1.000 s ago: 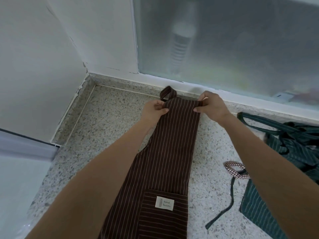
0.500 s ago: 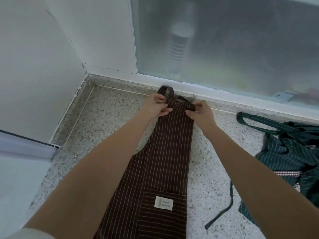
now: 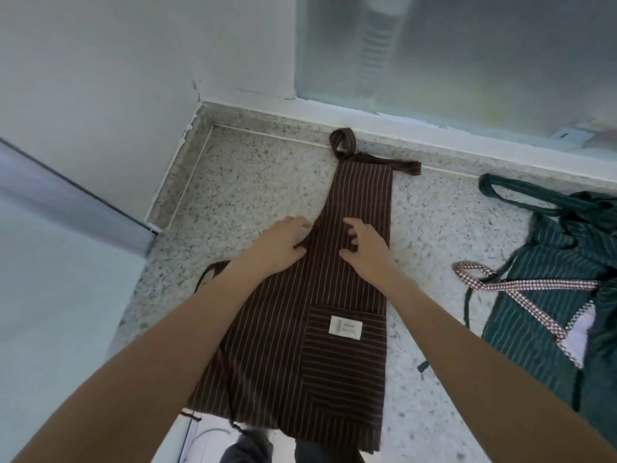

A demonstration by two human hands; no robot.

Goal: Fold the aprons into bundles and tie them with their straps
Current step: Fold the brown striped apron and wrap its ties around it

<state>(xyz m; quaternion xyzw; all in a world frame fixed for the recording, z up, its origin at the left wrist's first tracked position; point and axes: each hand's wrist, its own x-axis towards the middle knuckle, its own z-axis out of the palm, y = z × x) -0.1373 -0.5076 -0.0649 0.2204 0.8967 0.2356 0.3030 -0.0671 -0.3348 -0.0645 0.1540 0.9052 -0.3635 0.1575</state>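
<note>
We've let go of the bib top and slid both hands down to the waist – left hand (image 3: 280, 243) and right hand (image 3: 362, 245), fingers loosely spread, resting on the brown striped apron (image 3: 320, 329) lying folded lengthwise on the speckled counter (image 3: 253, 188) – probably smoothing before rolling.

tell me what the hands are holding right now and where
Nothing is clearly gripped. The left hand and right hand rest on the brown apron at its narrowing waist, fingers loosely bent.
</note>
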